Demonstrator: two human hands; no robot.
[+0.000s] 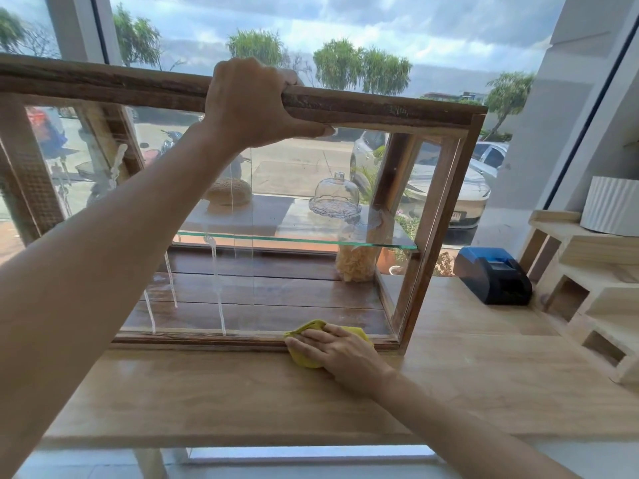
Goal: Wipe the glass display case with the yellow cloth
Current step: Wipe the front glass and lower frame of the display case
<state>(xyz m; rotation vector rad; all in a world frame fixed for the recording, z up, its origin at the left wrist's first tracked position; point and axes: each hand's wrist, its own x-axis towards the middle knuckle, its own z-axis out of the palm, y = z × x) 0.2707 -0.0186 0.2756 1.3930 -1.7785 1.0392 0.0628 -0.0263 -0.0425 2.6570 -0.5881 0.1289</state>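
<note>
The glass display case [439,216] has a dark wooden frame and stands on a light wooden counter [242,392]. My left hand [252,102] grips the top rail of the case's frame. Pressed flat on the yellow cloth [304,357], my right hand [339,350] holds it against the bottom front rail of the case, near its right corner. White streaks of cleaner run down the front glass at the left and middle. Inside, a glass shelf [294,239] carries a glass dome [334,197] and a round tan object [226,191].
A jar of yellowish contents [356,264] stands on the case floor at the right. To the right of the case sit a black and blue small printer [491,274], a light wooden stepped rack [587,292] and a white ribbed pot [610,205]. A large window lies behind.
</note>
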